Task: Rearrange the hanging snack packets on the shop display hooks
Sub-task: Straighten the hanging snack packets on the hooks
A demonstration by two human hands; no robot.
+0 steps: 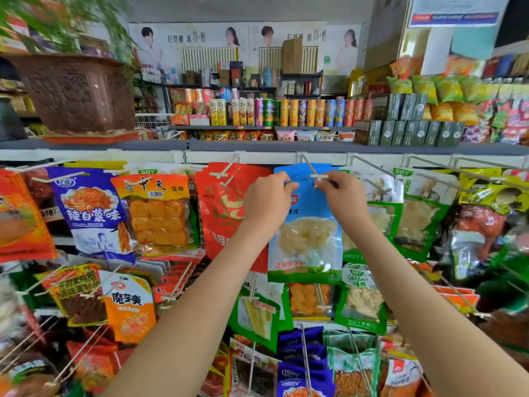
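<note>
A blue snack packet point(306, 224) with pale contents behind a clear window hangs at the middle of the top row. Both my hands hold its top edge. My left hand point(266, 197) pinches the upper left corner. My right hand point(342, 193) pinches the top right beside the tip of the white display hook point(315, 174), which pokes through the packet's top. A red packet point(226, 207) hangs on the hook to the left, and a green-edged packet point(380, 213) hangs to the right, partly behind my right hand.
Rows of hooks carry other packets: purple point(91, 213) and orange point(159, 213) at the left, yellow-green point(492, 196) at the right, several more rows below. Above, a grey shelf point(257, 145) bears a brown plant pot point(77, 90) and dark boxes point(409, 130).
</note>
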